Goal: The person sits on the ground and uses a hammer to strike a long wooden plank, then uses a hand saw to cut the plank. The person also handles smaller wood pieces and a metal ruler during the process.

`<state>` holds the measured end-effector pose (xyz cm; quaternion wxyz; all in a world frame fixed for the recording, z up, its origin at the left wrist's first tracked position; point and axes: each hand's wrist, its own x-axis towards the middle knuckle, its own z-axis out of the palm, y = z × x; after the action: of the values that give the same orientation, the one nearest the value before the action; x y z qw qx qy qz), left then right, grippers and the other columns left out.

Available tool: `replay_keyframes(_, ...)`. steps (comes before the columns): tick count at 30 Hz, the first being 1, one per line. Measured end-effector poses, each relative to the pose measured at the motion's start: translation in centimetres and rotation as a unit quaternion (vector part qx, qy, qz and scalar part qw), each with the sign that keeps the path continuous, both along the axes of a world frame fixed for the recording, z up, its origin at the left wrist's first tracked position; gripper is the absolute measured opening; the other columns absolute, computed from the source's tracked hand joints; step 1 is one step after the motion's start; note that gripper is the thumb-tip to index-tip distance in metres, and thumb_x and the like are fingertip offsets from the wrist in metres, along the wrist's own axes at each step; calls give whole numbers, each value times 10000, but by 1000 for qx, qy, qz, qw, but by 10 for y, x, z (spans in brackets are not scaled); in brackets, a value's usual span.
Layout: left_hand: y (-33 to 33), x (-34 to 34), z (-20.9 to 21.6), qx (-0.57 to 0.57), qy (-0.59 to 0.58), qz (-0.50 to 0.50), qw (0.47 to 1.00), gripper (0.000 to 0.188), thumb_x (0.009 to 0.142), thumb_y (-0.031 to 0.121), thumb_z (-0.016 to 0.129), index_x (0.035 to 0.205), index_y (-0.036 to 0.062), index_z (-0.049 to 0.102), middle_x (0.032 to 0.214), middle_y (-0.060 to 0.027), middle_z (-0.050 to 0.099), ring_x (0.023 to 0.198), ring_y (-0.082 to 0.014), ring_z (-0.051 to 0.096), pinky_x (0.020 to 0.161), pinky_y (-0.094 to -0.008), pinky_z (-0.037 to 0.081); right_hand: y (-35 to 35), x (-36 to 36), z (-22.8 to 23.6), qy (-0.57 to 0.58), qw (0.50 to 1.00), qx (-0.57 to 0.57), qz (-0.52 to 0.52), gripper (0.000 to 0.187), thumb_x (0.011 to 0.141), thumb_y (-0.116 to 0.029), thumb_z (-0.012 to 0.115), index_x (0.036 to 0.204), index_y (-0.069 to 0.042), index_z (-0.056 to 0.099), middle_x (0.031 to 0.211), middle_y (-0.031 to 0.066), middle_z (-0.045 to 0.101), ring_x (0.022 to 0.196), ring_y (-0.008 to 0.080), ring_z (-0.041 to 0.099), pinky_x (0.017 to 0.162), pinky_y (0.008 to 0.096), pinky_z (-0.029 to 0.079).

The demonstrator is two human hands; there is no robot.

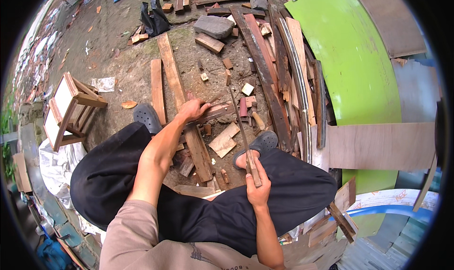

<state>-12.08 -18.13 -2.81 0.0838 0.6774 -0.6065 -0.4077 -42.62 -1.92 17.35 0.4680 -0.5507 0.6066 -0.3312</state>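
My right hand (258,187) is closed around the handle of a long thin-bladed tool (242,130), seen nearly edge-on; its exact kind is not clear. The blade points up and away from me. My left hand (193,110) presses on a reddish-brown wood board (220,110), fingers bent over its edge. That board lies across a long wood plank (196,149), which runs between my legs on the ground. Beside the board's right end are a small reddish block (243,107) and a tool with a rounded wooden handle (258,120).
Wood offcuts (224,140) litter the ground between my feet. Long boards (265,71) are piled to the right, next to a bright green panel (350,57). A small wooden stool (71,109) lies at left. A grey stone (213,26) and black plastic bag (154,17) are farther off.
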Motion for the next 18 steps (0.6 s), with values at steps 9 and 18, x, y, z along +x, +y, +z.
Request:
replay_keyframes(9,-46,23,-22,-39,220,372,901,654,986,558,419,939,-36,687,931,-267,699,853,-416,686,773,-498,498,2,-2,4,11,1000,-2,-7,489,879,22,562,1365,55,523,1277,164,633,1136,216,621,981,297,464)
replay_keyframes(18,-34,-13,9,70,-40,26,996,459,915,419,601,1230,93,675,1164,-186,690,1055,-349,672,943,-435,520,3,1,1,-9,1000,-15,-14,490,878,22,556,1366,53,523,1303,165,620,1182,228,605,1001,305,454)
